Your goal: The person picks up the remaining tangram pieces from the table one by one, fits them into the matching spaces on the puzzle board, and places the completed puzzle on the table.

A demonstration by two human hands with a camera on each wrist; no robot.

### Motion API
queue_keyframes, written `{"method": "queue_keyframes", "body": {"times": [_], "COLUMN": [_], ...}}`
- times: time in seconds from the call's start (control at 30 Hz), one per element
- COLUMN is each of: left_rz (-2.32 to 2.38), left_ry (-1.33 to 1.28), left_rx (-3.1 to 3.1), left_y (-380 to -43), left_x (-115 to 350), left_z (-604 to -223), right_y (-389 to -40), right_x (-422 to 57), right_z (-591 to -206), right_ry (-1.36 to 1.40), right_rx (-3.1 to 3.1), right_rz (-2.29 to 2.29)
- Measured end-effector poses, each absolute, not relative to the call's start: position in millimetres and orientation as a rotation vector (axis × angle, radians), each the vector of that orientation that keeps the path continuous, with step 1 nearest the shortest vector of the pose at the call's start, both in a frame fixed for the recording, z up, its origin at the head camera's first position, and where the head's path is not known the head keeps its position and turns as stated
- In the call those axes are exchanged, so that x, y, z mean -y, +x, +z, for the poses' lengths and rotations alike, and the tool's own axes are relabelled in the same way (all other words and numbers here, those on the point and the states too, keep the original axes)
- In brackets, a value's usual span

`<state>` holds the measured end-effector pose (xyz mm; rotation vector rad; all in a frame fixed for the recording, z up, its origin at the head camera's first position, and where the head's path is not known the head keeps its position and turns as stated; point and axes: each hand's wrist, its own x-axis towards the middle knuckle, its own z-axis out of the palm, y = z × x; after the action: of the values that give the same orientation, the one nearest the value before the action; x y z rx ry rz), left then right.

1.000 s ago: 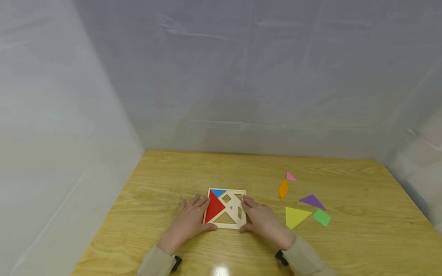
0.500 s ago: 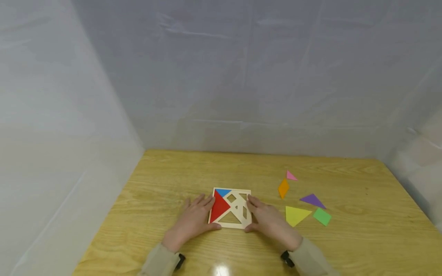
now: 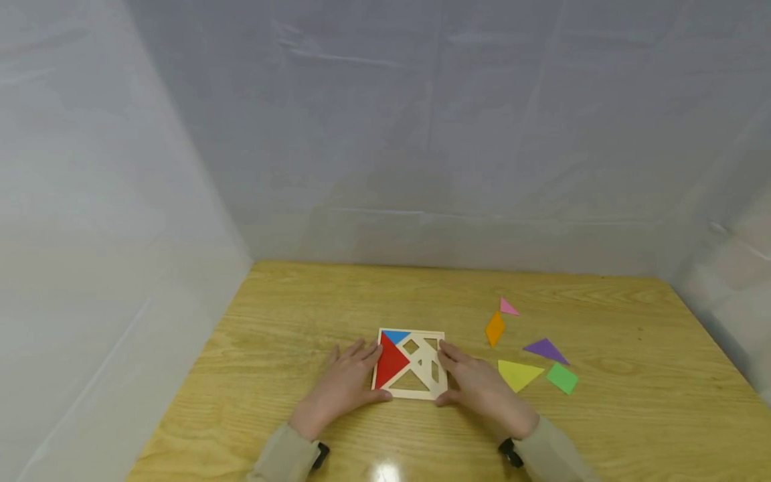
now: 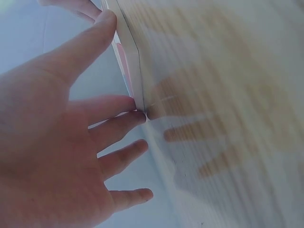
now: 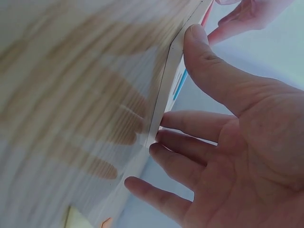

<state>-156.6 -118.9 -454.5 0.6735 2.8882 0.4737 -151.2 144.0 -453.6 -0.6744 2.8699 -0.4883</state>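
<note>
A square wooden tangram board (image 3: pixel 415 395) lies flat on the table between both hands in the head view. A red triangle (image 3: pixel 390 363) and a blue triangle (image 3: pixel 396 336) sit in its left part; several cut-outs in it show the table through. Against the board's left side rests the left hand (image 3: pixel 340 385), its thumb at the near corner and its fingers straight and spread. The right hand (image 3: pixel 480 387) touches the right side likewise, thumb at the near corner. Both wrist views show fingertips meeting the board's thin edge.
Right of the board lie loose tangram pieces: a yellow triangle (image 3: pixel 517 375), a green square (image 3: pixel 563 379), a purple triangle (image 3: pixel 547 350), an orange parallelogram (image 3: pixel 495 329) and a pink triangle (image 3: pixel 508 307). Pale sheeting (image 3: pixel 385 147) surrounds the wooden table (image 3: pixel 313 294).
The board has slid a short way to the right across the table, with both hands moving along at its sides. The loose pieces have stayed in place.
</note>
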Motion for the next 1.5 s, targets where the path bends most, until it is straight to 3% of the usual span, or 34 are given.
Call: {"method": "queue_keyframes", "body": {"times": [1.5], "left_rz": [0.373], "left_ry": [0.720], "left_rx": [-2.859], "left_y": [-150.8], "left_x": [84.4], "left_z": [-448.2], "right_y": [-152.5], "right_x": [-181.7], "right_z": [-449.2], "right_ry": [-0.658], "right_rx": [-2.809], "right_rz": [-0.525]}}
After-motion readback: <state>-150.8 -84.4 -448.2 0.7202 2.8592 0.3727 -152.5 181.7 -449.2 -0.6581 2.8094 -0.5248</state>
